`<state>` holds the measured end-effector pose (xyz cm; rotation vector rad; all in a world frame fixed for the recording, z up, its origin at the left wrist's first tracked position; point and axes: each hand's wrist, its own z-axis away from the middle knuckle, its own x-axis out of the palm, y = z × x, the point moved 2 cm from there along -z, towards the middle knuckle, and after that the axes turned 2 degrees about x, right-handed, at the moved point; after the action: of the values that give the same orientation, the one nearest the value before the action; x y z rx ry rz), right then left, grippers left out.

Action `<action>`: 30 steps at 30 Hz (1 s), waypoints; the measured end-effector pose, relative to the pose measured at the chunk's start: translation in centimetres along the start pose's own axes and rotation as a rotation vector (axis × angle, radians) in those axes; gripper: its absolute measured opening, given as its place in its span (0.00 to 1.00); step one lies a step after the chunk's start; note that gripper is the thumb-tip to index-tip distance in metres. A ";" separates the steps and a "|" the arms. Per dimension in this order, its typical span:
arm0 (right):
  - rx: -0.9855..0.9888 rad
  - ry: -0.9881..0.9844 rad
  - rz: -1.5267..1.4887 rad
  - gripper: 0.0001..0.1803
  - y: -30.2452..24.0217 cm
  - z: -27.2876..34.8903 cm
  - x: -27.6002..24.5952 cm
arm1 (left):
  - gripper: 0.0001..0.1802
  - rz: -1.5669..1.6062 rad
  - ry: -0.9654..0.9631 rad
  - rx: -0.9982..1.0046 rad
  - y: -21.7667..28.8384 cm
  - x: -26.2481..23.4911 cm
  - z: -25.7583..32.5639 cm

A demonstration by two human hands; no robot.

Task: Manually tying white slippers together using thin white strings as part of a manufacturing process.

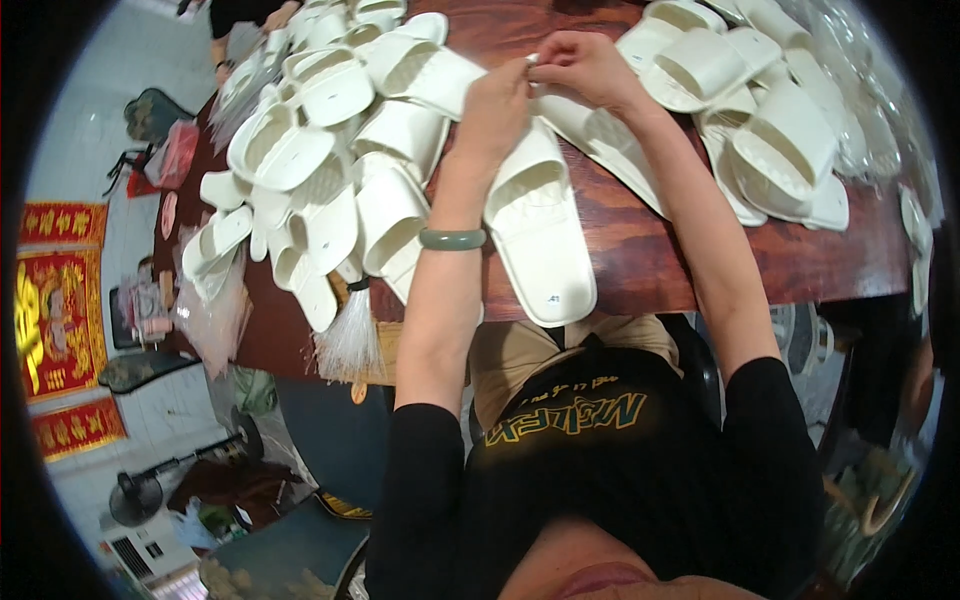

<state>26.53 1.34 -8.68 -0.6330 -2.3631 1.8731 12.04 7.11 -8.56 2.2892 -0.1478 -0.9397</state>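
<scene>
Both hands meet over the white slippers at the table's far middle. My left hand [497,108], a green bangle [452,240] below its wrist, is closed with its fingertips pinched. My right hand [585,70] is closed too, its fingers bent against the left fingertips. Whatever lies between them is too small or hidden to make out. Just below the hands a white slipper [552,265] lies with one end toward me at the table edge. To its right, another white slipper [605,145] lies slantwise, partly behind my right forearm.
White slippers [285,150] are heaped on the left of the reddish-brown table [640,270], and more slippers [785,140] on the right. A bundle of thin clear strands [350,335] hangs over the left front edge. Clear plastic bags [865,120] lie far right. Another person's arm [218,50] shows far left.
</scene>
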 end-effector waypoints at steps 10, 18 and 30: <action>0.015 0.099 0.317 0.10 0.0 0.1 -0.2 | 0.08 0.029 -0.022 0.002 0.0 -0.1 0.2; 0.000 0.058 0.086 0.11 1.0 -0.1 -0.4 | 0.07 0.018 -0.027 0.031 0.3 0.2 0.0; 0.015 0.178 0.265 0.10 -0.4 0.4 0.0 | 0.09 0.041 -0.068 -0.020 -0.1 0.2 -0.1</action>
<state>26.34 0.91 -8.36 -1.1091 -2.2425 1.8356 12.18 7.17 -8.69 2.2287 -0.2129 -0.9943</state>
